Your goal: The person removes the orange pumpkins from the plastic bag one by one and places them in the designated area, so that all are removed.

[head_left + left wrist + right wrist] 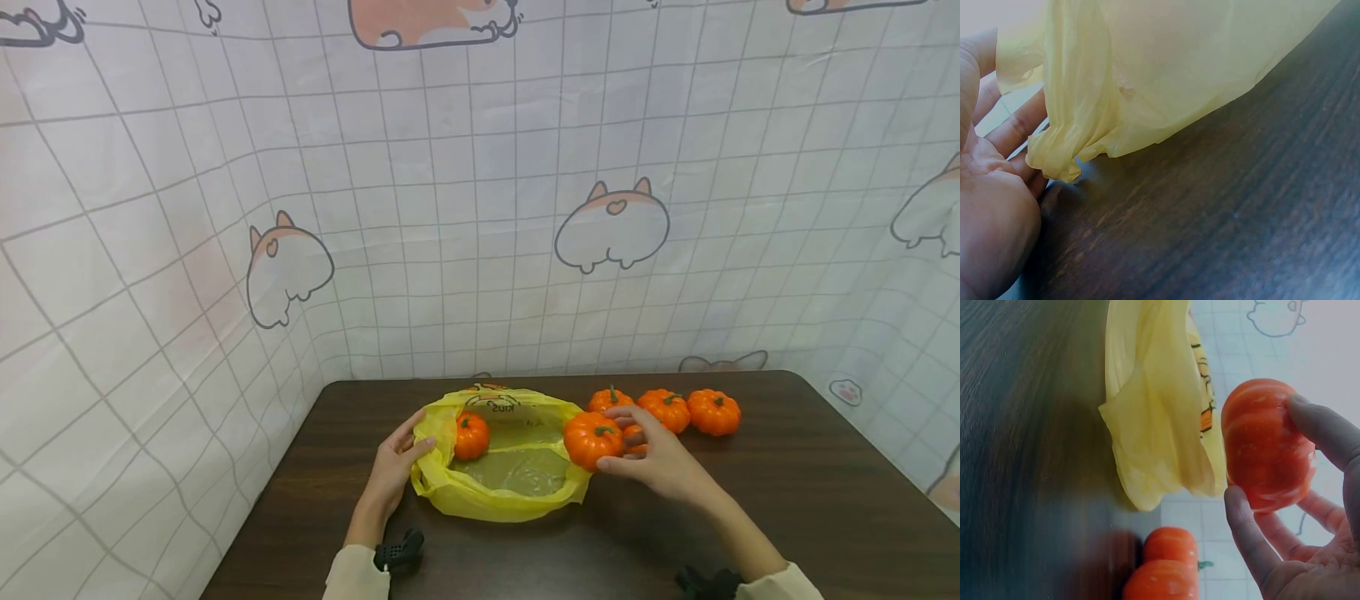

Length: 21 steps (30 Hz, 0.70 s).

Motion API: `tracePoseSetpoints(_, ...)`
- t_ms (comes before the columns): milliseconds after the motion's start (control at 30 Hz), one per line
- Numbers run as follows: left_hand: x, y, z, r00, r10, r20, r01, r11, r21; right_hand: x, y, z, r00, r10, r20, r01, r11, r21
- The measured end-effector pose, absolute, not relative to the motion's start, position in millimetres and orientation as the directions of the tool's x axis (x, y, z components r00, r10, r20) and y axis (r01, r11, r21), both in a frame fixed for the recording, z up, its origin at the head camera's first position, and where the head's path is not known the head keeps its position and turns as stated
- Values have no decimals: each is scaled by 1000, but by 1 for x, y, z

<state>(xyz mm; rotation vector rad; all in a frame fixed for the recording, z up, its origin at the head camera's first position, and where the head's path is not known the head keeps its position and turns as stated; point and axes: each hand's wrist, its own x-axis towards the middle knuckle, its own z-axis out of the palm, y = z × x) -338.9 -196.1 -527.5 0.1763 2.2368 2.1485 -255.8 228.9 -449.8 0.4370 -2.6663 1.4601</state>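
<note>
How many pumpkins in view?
6: a pumpkin inside the yellow bag, one in the right hand, one partly behind it, three farther back on the table; more may be hidden.

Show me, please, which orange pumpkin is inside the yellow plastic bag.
The pumpkin nearest the left hand. It alone is visible inside the yellow plastic bag; the right hand holds another pumpkin, and the others are right of the bag.

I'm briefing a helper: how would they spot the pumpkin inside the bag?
On the dark table sits an open yellow bag. Look inside, near the left hand. That orange pumpkin alone shows within; the right hand holds another, others lie outside.
</note>
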Motion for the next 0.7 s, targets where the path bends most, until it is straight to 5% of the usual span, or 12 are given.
tracePoseSetpoints(700, -340, -196, -528, -993, 106, 52, 56, 36, 998, -255, 276, -433, -972, -151, 181, -235, 554, -799)
